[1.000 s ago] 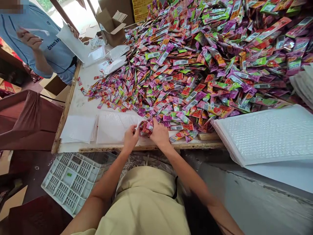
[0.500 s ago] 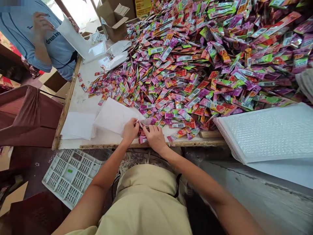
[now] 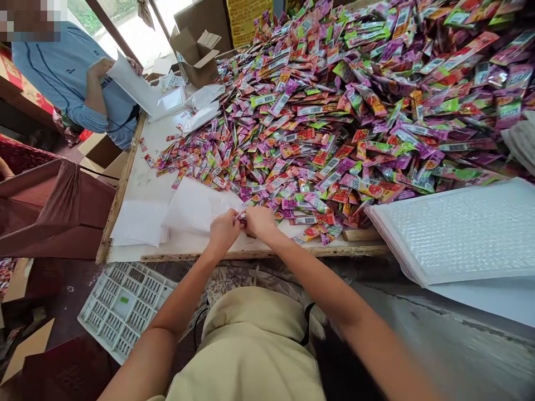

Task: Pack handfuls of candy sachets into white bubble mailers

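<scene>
My left hand (image 3: 224, 229) and my right hand (image 3: 259, 224) meet close together at the front of the table. Both are closed, with a small bunch of colourful stick packets (image 3: 242, 218) showing between them; how many is hidden by my fingers. Just left of my hands lies a white bubble mailer (image 3: 193, 206), flat on the table, its right end reaching up to my fingers. A large heap of the same purple, red and green packets (image 3: 309, 139) spreads behind and to the right of my hands.
More white mailers (image 3: 140, 223) lie at the left corner, and a bubble-wrap stack (image 3: 455, 234) sits at the right edge. Across the table a person in blue (image 3: 75, 72) holds a white mailer (image 3: 132, 83) near an open carton (image 3: 198, 58). A plastic crate (image 3: 125, 312) is below.
My right hand has turned and closed in beside my left, around the packets. The other person's raised hand has come down to the white mailer. The view has shifted slightly.
</scene>
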`<action>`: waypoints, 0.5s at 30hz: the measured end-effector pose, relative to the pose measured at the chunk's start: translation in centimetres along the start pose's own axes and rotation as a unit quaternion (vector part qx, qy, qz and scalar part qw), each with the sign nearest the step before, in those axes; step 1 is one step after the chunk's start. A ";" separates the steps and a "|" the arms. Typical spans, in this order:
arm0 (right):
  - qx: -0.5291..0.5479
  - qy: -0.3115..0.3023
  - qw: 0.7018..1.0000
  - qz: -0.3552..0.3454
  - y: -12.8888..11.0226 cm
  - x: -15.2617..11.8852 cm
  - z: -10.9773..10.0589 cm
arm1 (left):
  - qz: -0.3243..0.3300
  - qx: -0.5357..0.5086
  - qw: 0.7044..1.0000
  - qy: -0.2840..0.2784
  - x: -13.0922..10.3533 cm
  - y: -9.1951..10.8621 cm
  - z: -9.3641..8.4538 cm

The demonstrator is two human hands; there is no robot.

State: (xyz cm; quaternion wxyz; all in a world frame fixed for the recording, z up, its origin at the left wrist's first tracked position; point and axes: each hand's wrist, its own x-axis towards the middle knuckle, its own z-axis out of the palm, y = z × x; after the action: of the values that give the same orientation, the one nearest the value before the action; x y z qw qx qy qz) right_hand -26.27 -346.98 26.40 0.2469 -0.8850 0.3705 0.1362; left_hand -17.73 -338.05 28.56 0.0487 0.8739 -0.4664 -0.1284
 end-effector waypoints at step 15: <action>0.053 -0.034 0.997 0.041 -0.8 1.2 -0.5 | 0.004 0.068 0.998 0.012 -1.7 0.2 0.1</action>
State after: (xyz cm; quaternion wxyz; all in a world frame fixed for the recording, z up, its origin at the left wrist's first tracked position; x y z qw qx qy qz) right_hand -24.86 -347.41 26.57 0.3002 -0.8495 0.4044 0.1569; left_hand -18.77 -336.73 28.83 -0.0049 0.8746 -0.4771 -0.0858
